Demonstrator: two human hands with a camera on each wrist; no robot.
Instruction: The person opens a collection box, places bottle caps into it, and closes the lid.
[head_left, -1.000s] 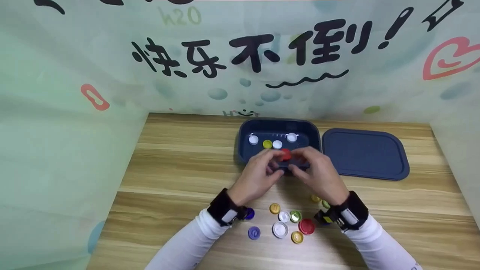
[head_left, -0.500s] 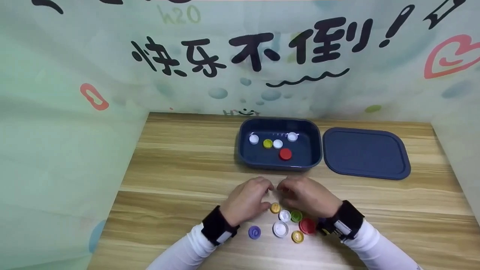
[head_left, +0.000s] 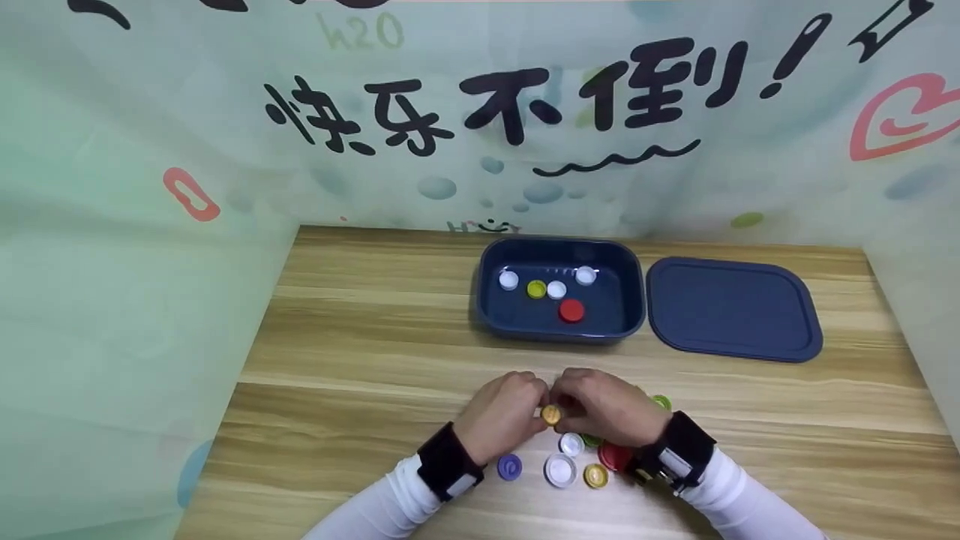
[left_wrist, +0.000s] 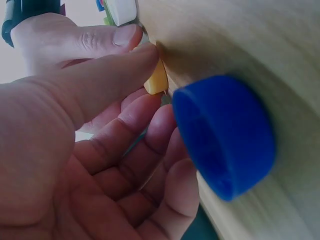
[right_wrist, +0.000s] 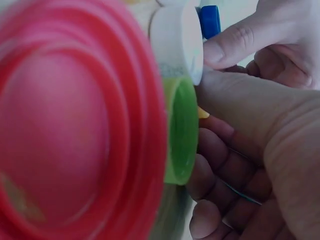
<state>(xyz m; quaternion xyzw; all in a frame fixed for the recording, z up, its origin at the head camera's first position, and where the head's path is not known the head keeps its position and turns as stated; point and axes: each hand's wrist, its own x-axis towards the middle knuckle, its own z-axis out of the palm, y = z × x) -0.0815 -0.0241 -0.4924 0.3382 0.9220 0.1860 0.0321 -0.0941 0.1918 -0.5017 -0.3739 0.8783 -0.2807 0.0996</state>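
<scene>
L hand [head_left: 500,411] up 1st: thumb + fingers pinching the orange cap [head_left: 551,415], R hand [head_left: 606,409] pinching it too from the opp. side, so cap's btwn both, approx. mid-tabletop [head_left: 360,322], well apart from the far edge. Deep-blue cap [left_wrist: 235,137], opening up, just beside L hand's fingers; purple cap [head_left: 510,467] near L wrist, person's side. Blue box [head_left: 559,337] by the far edge, inside L to R: white cap [head_left: 508,280], yellow cap [head_left: 536,289], 2nd white cap [head_left: 556,290], round red cap [head_left: 571,310], 3rd white cap [head_left: 586,276]. Cluster twd person: lg white cap [head_left: 561,471], sm white cap [head_left: 571,445], green cap [right_wrist: 180,130], gold cap [head_left: 596,475], lg red cap [head_left: 613,456] partly hidden by R wrist. Light-green cap [head_left: 661,403] pokes out beyond that wrist. Far R: blue lid [head_left: 735,309], flat, just beside box, twd tabletop's far R corner.
</scene>
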